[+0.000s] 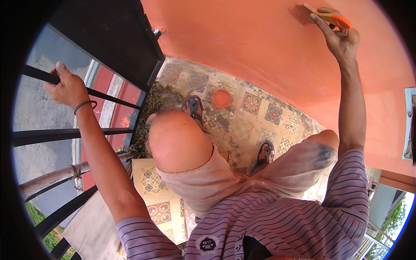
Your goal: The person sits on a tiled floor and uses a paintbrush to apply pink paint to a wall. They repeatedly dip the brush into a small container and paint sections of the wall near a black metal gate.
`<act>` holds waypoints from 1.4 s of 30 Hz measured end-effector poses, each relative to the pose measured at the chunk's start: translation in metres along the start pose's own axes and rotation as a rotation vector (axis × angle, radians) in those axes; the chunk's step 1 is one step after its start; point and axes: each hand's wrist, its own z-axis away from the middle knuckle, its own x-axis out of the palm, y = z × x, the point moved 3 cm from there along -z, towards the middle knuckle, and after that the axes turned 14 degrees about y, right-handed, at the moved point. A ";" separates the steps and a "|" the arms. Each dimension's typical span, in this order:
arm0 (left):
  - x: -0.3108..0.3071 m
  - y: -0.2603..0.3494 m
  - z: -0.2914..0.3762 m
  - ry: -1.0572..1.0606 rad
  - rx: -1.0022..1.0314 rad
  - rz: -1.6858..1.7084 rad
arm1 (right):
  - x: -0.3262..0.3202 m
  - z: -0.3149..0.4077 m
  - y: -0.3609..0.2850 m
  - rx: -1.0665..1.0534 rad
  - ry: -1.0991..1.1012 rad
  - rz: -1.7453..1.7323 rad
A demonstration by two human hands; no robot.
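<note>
My right hand [341, 40] grips a paintbrush [336, 20] by its orange and yellow handle. The bristles press against the orange painted wall [247, 42] at the upper right, where a darker patch surrounds them. Over on the left, my left hand [70, 86] is wrapped around a black metal bar [113, 99] of a railing, with a dark band on the wrist. Down on the patterned tile floor [224, 122], a small orange-red plastic container [221, 98] stands near my sandalled foot; its contents are hard to make out.
A dark panel [107, 35] meets the wall at the upper left. Below the railing, a wooden pole [55, 182] is tied with cord. Loose patterned tiles [156, 191] lie beside my leg. Dry plant debris [159, 100] gathers in the corner. A framed item [409, 123] hangs at far right.
</note>
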 end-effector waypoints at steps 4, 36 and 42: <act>-0.002 -0.001 0.000 0.042 0.067 0.006 | -0.025 -0.008 -0.033 -0.203 0.266 -0.053; 0.000 -0.007 -0.003 0.050 0.108 0.042 | 0.212 0.198 -0.013 -0.329 -0.413 0.051; -0.002 -0.003 0.001 0.059 0.119 0.087 | 0.160 0.109 -0.025 -0.358 -0.205 -0.040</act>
